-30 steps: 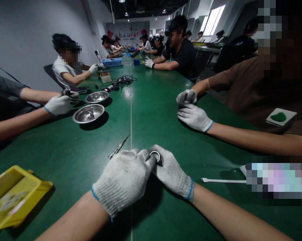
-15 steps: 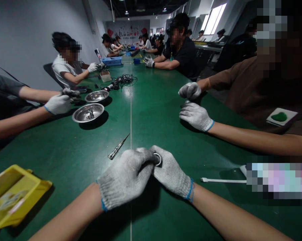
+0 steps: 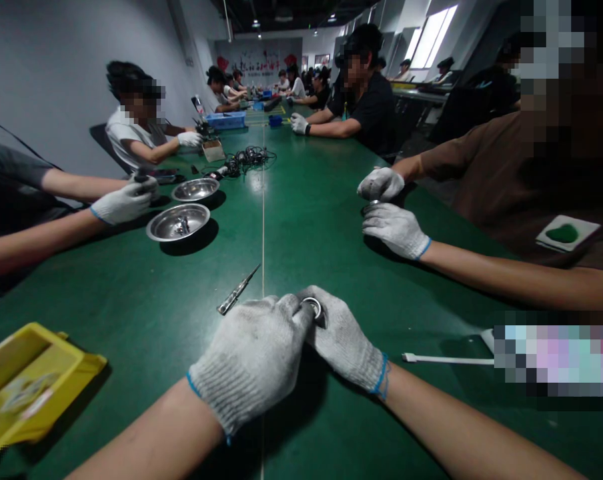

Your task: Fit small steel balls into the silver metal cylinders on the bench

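Both my hands wear grey-white knitted gloves and meet over the green table [image 3: 311, 253]. Between their fingertips is a small metal ring [image 3: 312, 307] with a dark centre. My right hand [image 3: 339, 337] is closed around it from the right. My left hand [image 3: 254, 353], back upward, is closed too, its thumb and fingers pressed against the ring's left side. The undersides of the fingers are hidden. A screwdriver with a clear handle [image 3: 238, 291] lies just beyond my left hand, its thin tip pointing away.
A yellow bin [image 3: 79, 373] holding small parts stands at left. Two steel bowls [image 3: 201, 222] lie beyond, near a person's gloved hands. Another person's gloved hands [image 3: 396, 230] rest at right. A white cable [image 3: 446, 359] runs to a blurred object. Black cables [image 3: 249, 160] lie farther back.
My left hand has rolled over the ring, showing more of its back, and its fingers have shifted. The ring now faces up more openly. The person at right shows a round metal piece between the gloves.
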The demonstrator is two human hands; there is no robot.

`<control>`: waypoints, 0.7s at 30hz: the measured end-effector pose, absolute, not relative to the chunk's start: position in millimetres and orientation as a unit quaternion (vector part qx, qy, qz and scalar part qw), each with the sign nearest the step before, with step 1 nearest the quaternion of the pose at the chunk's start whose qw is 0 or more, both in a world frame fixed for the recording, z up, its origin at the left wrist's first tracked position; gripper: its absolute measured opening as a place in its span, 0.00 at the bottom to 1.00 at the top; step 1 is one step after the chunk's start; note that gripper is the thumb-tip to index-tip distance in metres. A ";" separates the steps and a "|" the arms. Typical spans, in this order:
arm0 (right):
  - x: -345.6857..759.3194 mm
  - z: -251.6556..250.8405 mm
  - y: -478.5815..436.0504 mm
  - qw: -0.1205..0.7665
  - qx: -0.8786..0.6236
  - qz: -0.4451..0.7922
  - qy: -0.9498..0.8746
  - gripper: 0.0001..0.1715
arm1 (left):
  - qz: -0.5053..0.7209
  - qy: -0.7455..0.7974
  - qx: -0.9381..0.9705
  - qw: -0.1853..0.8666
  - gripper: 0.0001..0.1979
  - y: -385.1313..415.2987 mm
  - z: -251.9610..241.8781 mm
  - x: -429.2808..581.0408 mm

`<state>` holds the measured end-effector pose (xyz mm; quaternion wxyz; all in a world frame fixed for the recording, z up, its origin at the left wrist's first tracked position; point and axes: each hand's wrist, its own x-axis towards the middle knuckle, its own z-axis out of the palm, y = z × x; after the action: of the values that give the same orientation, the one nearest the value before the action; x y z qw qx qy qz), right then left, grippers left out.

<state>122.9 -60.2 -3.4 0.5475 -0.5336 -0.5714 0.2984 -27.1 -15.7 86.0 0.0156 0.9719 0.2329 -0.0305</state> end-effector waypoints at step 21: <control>122.2 -3.7 -60.8 0.533 -0.538 0.282 -0.589 0.06 | 0.014 0.152 0.988 0.009 0.18 1.7 87.6 -34.3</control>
<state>122.2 -60.8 -3.7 0.5327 -0.5383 -0.5889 0.2823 -34.3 1.7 87.6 0.0088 0.9883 0.1517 0.0143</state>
